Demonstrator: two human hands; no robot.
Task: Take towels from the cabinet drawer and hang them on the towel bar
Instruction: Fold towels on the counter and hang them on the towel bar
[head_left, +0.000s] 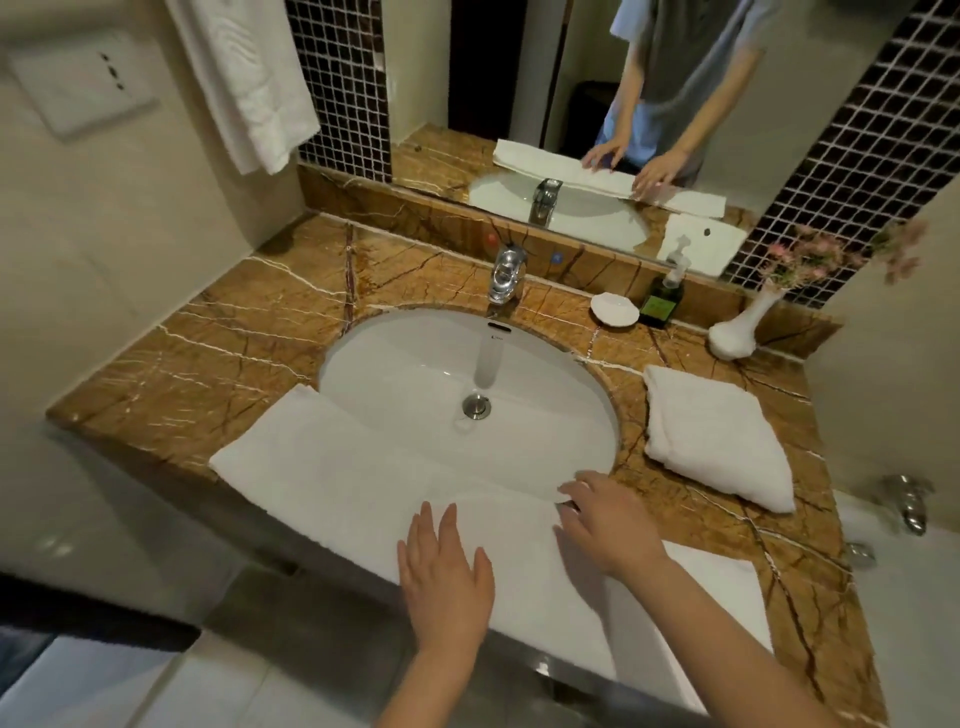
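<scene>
Fingers (447, 525) of left hand (447, 577) and right hand (608, 525) lie relaxed on the folded white towel (332, 467) spread along the marble counter (234, 353) front edge, grasping nothing. Best to press evenly, keeping edges aligned for hanging.

Warm, dim light is falling on the countertop (218, 358) before me. Highlights are glinting on the faucet (506, 273), and the spread towel (332, 467) is washing out. Wide-angle distortion is bending my view's edges; the flowers (810, 257) are smearing.
</scene>
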